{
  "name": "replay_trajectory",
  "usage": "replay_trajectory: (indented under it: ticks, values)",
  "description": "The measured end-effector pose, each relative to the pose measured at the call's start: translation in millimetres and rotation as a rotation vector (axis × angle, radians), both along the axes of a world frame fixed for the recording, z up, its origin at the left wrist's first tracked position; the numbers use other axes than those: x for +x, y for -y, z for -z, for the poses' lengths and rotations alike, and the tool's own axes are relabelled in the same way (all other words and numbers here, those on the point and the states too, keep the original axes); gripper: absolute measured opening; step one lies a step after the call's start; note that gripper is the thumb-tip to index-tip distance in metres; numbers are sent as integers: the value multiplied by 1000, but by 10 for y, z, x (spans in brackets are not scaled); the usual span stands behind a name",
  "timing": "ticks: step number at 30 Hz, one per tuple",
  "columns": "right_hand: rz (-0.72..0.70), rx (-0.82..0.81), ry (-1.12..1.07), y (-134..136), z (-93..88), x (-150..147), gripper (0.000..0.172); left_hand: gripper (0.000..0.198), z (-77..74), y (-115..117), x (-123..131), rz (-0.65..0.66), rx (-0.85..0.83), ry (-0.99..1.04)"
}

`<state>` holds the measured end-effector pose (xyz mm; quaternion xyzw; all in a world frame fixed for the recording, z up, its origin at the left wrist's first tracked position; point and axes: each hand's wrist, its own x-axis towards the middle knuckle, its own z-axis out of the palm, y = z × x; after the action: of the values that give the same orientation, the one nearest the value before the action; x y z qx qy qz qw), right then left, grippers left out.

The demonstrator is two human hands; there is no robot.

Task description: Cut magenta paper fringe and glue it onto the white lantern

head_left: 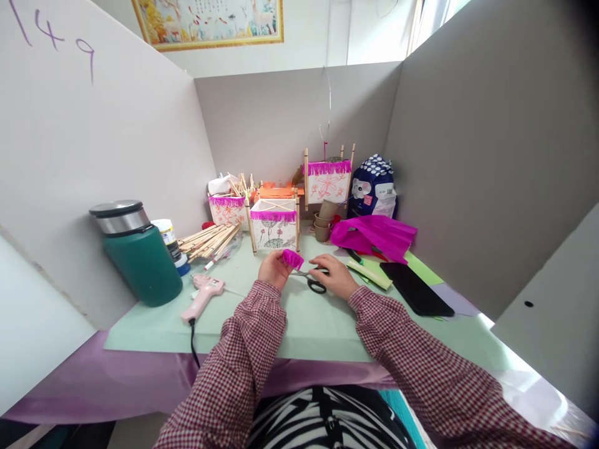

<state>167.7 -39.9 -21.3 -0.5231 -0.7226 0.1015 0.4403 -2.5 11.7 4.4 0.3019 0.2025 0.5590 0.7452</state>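
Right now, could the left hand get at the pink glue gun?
Probably yes: the pink glue gun lies on the table to the left of the left hand, with nothing tall between them. That hand is holding magenta fringed paper, though, so its grip is taken.

The framed picture (210, 24) is cut off at the top, its lettering too small to read — likewise print on the blue bag (372, 190). The right hand (334, 275) hides part of the scissors (306, 275) — the left sleeve (243, 349), the black cord's (192, 337) end.
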Motion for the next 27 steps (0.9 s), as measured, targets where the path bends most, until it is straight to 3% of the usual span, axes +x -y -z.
replay_trajectory:
  ticks: [5, 9, 14, 18, 20, 22, 24, 27]
  values:
    - [-236, -236, -503, -106, -70, -155, 35, 4, 12, 20, 22, 14, 61, -44]
    - [-193, -218, -563, -123, -76, -227, 24, 5, 18, 46, 20, -13, 89, -125]
    - [-147, -206, -599, -108, -65, -220, 26, 8, 58, 18, 30, -92, 118, -315]
    - [-125, -190, -616, -123, -50, -210, 30, 17, 121, -54, 46, -281, 120, -497]
    - [-118, -184, -617, -128, -47, -210, 31, 20, 142, -74, 52, -444, 194, -560]
    - [-112, -180, -639, -128, -48, -212, 32, 18, 147, -68, 62, -523, 320, -595]
    - [-107, -181, -672, -124, -52, -216, 33, 14, 138, -37, 78, -458, 422, -624]
    - [-98, -189, -707, -119, -56, -220, 34, 15, 120, 30, 114, -252, 468, -666]
